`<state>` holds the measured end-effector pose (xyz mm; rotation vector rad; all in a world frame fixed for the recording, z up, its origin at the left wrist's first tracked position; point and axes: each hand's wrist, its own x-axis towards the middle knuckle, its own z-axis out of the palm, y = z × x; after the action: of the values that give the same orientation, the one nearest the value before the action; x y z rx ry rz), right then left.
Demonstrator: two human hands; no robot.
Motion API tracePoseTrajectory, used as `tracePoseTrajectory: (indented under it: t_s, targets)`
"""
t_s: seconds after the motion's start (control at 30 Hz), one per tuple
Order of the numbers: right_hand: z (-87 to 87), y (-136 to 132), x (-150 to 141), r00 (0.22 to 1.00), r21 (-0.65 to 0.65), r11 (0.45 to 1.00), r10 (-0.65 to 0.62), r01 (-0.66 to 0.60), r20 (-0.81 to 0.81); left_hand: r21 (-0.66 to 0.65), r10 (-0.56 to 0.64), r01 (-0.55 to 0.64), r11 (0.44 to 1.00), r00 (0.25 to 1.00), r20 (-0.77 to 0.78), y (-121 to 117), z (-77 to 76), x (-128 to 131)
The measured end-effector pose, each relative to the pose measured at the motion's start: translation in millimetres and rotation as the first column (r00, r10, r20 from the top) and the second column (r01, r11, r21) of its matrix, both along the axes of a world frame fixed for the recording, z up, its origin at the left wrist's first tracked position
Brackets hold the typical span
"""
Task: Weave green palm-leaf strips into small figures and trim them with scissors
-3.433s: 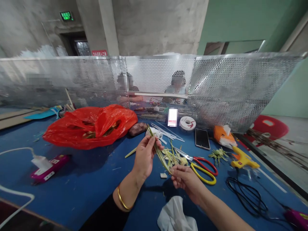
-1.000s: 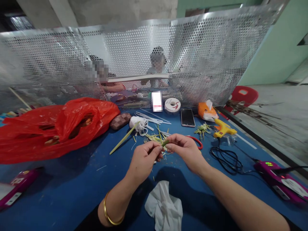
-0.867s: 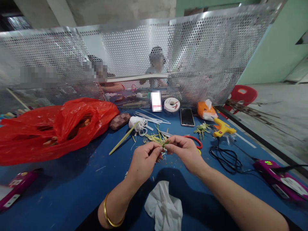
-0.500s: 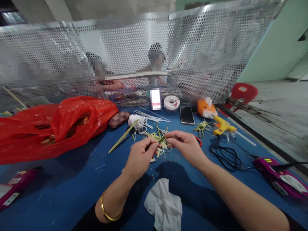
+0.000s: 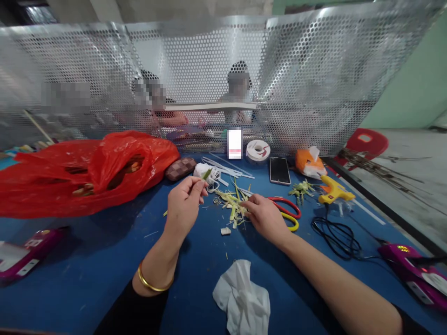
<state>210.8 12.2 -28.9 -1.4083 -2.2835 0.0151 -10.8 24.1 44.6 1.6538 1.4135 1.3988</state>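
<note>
My left hand (image 5: pixel 183 204) is closed in a pinch, held up over the table. A short green strip of leaf or stalk (image 5: pixel 207 173) sticks up from between its thumb and forefinger. My right hand (image 5: pixel 267 217) is low over a pile of pale green plant scraps (image 5: pixel 230 201). Its fingers are drawn together at the pile's right edge; what they hold, if anything, is hidden. Partly behind that hand lie scissors (image 5: pixel 296 209) with one red and one yellow handle. A small white piece (image 5: pixel 225 231) rests just in front of the scraps.
Left stands a red plastic bag (image 5: pixel 101 153) beside a checkered brown pouch (image 5: pixel 180 169). White string (image 5: pixel 204 170), a ribbon roll (image 5: pixel 257 150), a phone (image 5: pixel 280 170) and a tissue pack (image 5: pixel 309 164) lie behind. A yellow glue gun (image 5: pixel 335 190) is right; a crumpled white cloth (image 5: pixel 242 298) in front.
Both hands were together on the green strip. Now they are apart: the left has lifted the strip up and leftward, the right has let go of it and lowered to the scraps.
</note>
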Motion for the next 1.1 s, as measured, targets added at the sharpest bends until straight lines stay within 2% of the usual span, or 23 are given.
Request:
tracePoseTrajectory:
  t_s: [0.1, 0.2, 0.33, 0.4, 0.5, 0.57, 0.63, 0.67, 0.73, 0.8, 0.83, 0.9, 1.03, 1.1]
  targets:
    - [-5.3, 3, -1, 0.999, 0.013, 0.999, 0.032, -0.032, -0.031, -0.041, -0.047, 0.047, 0.998, 0.999, 0.000, -1, -2.8, 4]
    - [-4.0, 5, 6, 0.978, -0.018, 1.000, -0.018, 0.014, -0.210, -0.063, -0.089, 0.091, 0.994, 0.996, 0.026, -1, -6.6, 6]
    - [3.4, 6, 19, 0.902, -0.048, 0.996, -0.088, 0.075, -0.423, -0.074, -0.123, 0.126, 0.989, 0.991, 0.053, 0, -10.0, 5]
    - [4.6, 7, 21, 0.916, -0.011, 0.997, -0.070, 0.072, -0.395, -0.077, -0.126, 0.130, 0.989, 0.991, 0.054, 0, -11.3, 5]
    - [0.7, 7, 14, 0.990, 0.063, 0.998, 0.010, -0.001, -0.142, -0.075, -0.127, 0.130, 0.989, 0.991, 0.049, 0, -13.5, 7]
    - [-3.0, 7, 8, 0.999, 0.079, 0.996, 0.036, -0.036, 0.000, -0.073, -0.131, 0.134, 0.988, 0.990, 0.043, 0, -14.8, 8]
    - [-5.0, 7, 5, 0.999, 0.080, 0.996, 0.035, -0.033, -0.026, -0.076, -0.134, 0.136, 0.988, 0.990, 0.040, 0, -15.4, 9]
    - [-5.0, 8, 6, 0.994, 0.075, 0.997, 0.027, -0.019, -0.110, -0.077, -0.134, 0.137, 0.988, 0.990, 0.041, 0, -15.5, 10]
    - [-3.2, 10, 11, 0.918, 0.004, 1.000, -0.022, 0.025, -0.395, -0.083, -0.134, 0.138, 0.987, 0.990, 0.051, 0, -15.2, 10]
    - [0.0, 12, 18, 0.761, -0.113, 0.992, -0.112, 0.052, -0.638, -0.093, -0.136, 0.143, 0.985, 0.988, 0.071, 0, -14.8, 10]
    - [2.0, 12, 22, 0.691, -0.166, 0.985, -0.156, 0.052, -0.705, -0.099, -0.139, 0.147, 0.984, 0.987, 0.080, 1, -14.7, 10]
    - [6.3, 13, 27, 0.616, -0.227, 0.973, -0.205, 0.044, -0.761, -0.111, -0.142, 0.152, 0.982, 0.986, 0.093, 1, -14.1, 10]
    - [15.3, 11, 30, 0.542, -0.264, 0.965, -0.216, -0.010, -0.812, -0.136, -0.133, 0.150, 0.979, 0.984, 0.121, -1, -9.1, 10]
    - [18.4, 10, 30, 0.573, -0.277, 0.959, -0.196, -0.057, -0.796, -0.137, -0.125, 0.146, 0.980, 0.980, 0.152, -2, -3.6, 9]
